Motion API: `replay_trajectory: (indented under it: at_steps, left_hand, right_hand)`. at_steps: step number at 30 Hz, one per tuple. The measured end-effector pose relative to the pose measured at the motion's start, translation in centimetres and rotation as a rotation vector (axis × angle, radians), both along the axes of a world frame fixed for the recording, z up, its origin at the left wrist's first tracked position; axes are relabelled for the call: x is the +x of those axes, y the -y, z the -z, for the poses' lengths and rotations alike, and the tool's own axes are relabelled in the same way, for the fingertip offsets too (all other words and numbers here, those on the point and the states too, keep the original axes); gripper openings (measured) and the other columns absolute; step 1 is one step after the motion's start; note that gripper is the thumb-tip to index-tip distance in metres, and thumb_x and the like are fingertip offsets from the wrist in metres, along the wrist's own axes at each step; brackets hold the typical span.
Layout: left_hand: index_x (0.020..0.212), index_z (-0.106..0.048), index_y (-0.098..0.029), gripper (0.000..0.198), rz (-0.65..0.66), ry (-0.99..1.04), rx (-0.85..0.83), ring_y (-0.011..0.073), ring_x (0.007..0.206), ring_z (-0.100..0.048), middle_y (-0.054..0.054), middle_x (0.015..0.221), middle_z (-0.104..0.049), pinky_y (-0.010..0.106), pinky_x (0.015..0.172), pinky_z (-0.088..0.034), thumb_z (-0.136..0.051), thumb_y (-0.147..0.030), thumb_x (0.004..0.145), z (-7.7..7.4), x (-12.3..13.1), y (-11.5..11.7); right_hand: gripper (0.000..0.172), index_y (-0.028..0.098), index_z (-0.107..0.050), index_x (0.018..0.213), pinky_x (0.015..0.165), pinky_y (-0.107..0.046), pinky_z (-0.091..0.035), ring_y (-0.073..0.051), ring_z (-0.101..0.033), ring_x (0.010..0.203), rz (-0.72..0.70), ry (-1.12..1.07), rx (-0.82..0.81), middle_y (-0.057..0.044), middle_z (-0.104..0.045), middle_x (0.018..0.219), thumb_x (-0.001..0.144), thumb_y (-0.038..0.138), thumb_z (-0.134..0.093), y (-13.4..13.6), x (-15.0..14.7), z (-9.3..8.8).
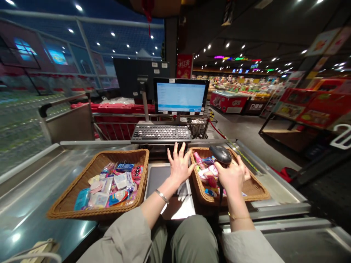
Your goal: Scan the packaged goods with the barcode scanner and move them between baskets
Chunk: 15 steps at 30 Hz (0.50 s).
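My right hand (232, 174) grips a black handheld barcode scanner (220, 154) above the right wicker basket (257, 190). Small colourful packaged goods (208, 173) lie in that basket, partly hidden by the hand and scanner. With its fingers spread, my left hand (179, 162) hovers over the counter between the two baskets, just below the keyboard (161, 133); nothing is in it. To the left stands another wicker basket (64, 199), holding several small packets and a turquoise case (82, 199).
A lit monitor (181, 96) stands behind the keyboard, beside a second dark screen (131, 78) facing away. The metal counter (24, 197) runs along both sides. Beyond it are a shopping cart (201, 124) and a shelf of red boxes (315, 100).
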<state>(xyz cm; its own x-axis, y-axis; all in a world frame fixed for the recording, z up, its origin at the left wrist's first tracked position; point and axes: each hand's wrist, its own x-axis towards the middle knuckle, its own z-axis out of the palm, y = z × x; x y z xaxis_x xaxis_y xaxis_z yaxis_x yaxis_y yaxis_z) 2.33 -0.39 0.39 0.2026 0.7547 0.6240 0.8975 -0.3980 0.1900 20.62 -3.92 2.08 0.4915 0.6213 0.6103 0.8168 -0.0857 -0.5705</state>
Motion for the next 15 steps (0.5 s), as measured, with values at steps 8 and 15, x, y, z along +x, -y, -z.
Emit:
replay_trajectory:
  at_steps: [8,15]
  left_hand:
    - [0.137,-0.056,-0.026,0.06,-0.152,-0.048,-0.025,0.0381,0.151,-0.014,0.008,0.161,-0.029,0.068,0.118,-0.01,-0.061,-0.056,0.086,0.0,-6.9,1.3]
    - [0.137,-0.056,-0.024,0.056,-0.265,-0.057,-0.025,0.0389,0.15,-0.015,0.009,0.161,-0.031,0.069,0.117,-0.011,-0.059,-0.052,0.089,0.4,-13.0,1.5]
  right_hand:
    - [0.041,0.022,-0.072,0.074,0.107,-0.051,-0.02,-0.032,-0.043,0.128,-0.085,-0.003,-0.021,-0.012,-0.073,0.1,0.074,0.058,-0.051,-1.0,-4.8,-0.7]
    - [0.036,0.022,-0.072,0.076,0.105,-0.051,-0.019,-0.031,-0.043,0.127,-0.195,0.0,-0.053,-0.009,-0.073,0.106,0.072,0.052,-0.052,-2.2,-9.4,-0.1]
